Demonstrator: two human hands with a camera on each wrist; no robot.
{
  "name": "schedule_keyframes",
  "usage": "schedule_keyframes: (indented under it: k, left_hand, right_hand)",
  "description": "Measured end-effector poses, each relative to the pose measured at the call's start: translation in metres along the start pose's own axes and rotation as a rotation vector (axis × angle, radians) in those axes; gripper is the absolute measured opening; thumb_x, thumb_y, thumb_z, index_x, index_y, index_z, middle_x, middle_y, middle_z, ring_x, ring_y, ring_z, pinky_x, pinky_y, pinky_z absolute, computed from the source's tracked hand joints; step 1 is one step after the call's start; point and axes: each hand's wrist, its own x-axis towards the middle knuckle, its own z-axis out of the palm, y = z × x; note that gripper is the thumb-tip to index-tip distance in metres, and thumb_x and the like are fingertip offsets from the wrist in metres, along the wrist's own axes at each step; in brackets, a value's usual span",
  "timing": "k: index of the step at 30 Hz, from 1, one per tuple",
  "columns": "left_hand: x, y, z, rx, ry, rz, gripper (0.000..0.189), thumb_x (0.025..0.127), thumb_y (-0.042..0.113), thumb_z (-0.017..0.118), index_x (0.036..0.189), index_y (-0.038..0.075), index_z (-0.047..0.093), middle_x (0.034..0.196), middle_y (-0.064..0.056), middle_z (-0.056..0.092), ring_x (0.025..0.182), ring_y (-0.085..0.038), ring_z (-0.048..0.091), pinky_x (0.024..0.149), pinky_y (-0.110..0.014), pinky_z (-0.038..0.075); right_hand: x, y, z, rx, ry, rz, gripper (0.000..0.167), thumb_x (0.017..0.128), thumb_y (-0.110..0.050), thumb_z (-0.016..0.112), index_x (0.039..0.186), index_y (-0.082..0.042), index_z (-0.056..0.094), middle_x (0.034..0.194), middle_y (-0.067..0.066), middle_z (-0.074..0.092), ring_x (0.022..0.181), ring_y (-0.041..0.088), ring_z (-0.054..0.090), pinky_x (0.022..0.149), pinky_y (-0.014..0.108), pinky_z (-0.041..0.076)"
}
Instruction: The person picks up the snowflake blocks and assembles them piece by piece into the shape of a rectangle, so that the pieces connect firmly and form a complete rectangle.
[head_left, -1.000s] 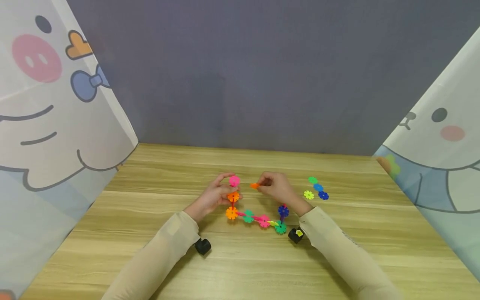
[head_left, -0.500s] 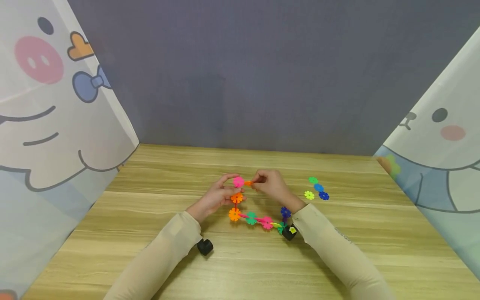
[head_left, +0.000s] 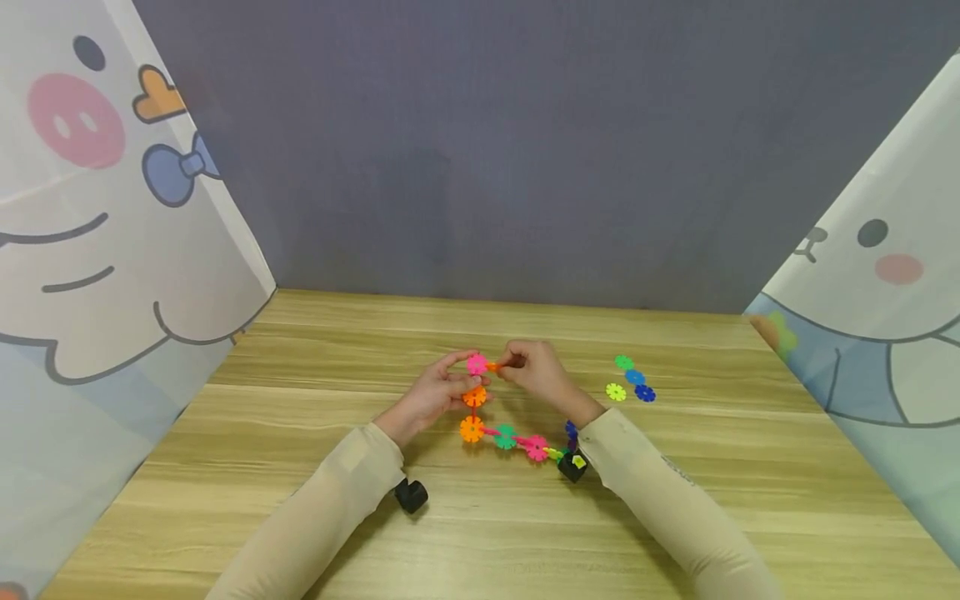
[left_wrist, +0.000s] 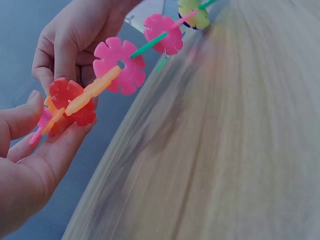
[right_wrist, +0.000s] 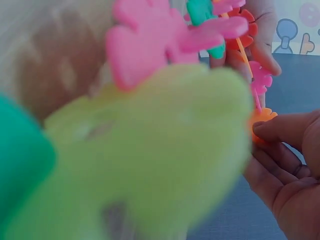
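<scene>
A chain of flower-shaped interlocking plastic discs bends over the table, with a green disc [head_left: 505, 437] in its lower run. My left hand [head_left: 429, 397] grips the chain's upper left end, between a pink disc [head_left: 476, 364] and an orange disc [head_left: 474, 396]. In the left wrist view a red disc [left_wrist: 64, 92] shows by its fingers. My right hand [head_left: 543, 371] pinches another orange disc [right_wrist: 265, 116] between thumb and fingers, right at the pink disc's edge. Close to the right wrist camera, a yellow-green disc [right_wrist: 150, 145] blurs large. The chain's right end is partly hidden behind the right wrist.
Several loose discs lie right of the right hand: green [head_left: 624, 362], light blue [head_left: 634, 377], dark blue [head_left: 645, 393] and yellow [head_left: 616, 392]. A grey wall [head_left: 510, 167] stands behind the table [head_left: 480, 542], with cartoon-printed curtains [head_left: 67, 250] at the sides.
My right hand has moved left, bringing its orange disc from apart to the pink disc's edge. The left hand and the chain have shifted slightly right.
</scene>
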Motion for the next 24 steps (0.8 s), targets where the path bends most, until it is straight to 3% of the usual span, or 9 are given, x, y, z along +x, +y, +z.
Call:
schedule_keyframes:
  k: [3,9,16,24]
  left_hand:
    - [0.001,0.001,0.0,0.002,0.008,0.005,0.06,0.102,-0.004,0.049,0.156,0.0,0.023,0.128,-0.036,0.056,0.103,-0.037,0.068,0.082,-0.035,0.058]
    - [-0.001,0.003,-0.002,0.031,0.016,-0.016,0.061,0.102,-0.003,0.049,0.157,0.002,0.023,0.129,-0.034,0.056,0.1,-0.03,0.07,0.081,-0.033,0.058]
    - [-0.002,0.004,-0.003,0.092,0.022,-0.025,0.059,0.102,-0.003,0.051,0.156,0.001,0.026,0.125,-0.031,0.061,0.106,-0.04,0.066,0.08,-0.033,0.058]
    - [0.001,0.01,-0.002,0.077,0.024,-0.045,0.059,0.098,0.001,0.059,0.15,0.0,0.032,0.106,-0.015,0.071,0.087,-0.017,0.07,0.07,-0.032,0.058]
  right_hand:
    - [0.003,0.001,0.001,-0.023,0.012,-0.028,0.012,0.084,0.008,0.074,0.078,-0.002,0.07,0.077,0.007,0.07,0.067,0.015,0.064,0.062,0.027,0.055]
    - [0.007,0.001,0.002,-0.043,-0.011,-0.047,0.013,0.082,0.01,0.073,0.076,-0.002,0.07,0.076,0.007,0.07,0.065,0.013,0.062,0.059,0.026,0.054]
    - [0.009,-0.005,0.003,-0.064,-0.065,-0.061,0.012,0.081,0.012,0.07,0.077,0.0,0.07,0.077,0.008,0.07,0.067,0.014,0.064,0.061,0.024,0.055]
    - [0.011,-0.008,-0.003,-0.031,-0.094,0.006,0.011,0.084,0.01,0.071,0.082,0.0,0.071,0.079,0.009,0.071,0.069,0.014,0.065,0.061,0.025,0.056]
